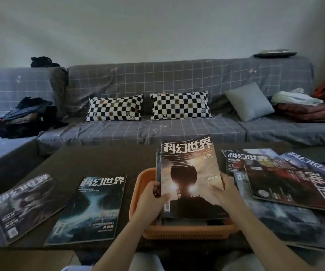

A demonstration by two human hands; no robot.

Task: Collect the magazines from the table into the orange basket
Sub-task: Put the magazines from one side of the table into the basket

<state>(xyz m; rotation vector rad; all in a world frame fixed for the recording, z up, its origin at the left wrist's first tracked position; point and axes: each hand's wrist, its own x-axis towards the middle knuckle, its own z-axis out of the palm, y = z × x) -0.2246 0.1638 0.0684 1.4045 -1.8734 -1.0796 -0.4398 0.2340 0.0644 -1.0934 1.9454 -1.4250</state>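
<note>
An orange basket (187,232) stands on the dark table's near middle, with magazines standing in it. The front one, a magazine with a dark globe and sunset cover (190,173), leans upright. My left hand (151,200) grips its left edge together with a thinner magazine behind it. My right hand (226,192) holds its right edge, thumb on the cover. Two magazines lie flat on the left: a greyish one (23,206) and a blue-toned one (91,210). A loose pile of several magazines (287,184) lies to the right of the basket.
The dark table (99,161) runs wide in front of me. Behind it stands a grey checked sofa (157,132) with two black-and-white pillows (148,107), a grey cushion (250,101), dark clothes (24,118) at left and folded blankets (310,108) at right.
</note>
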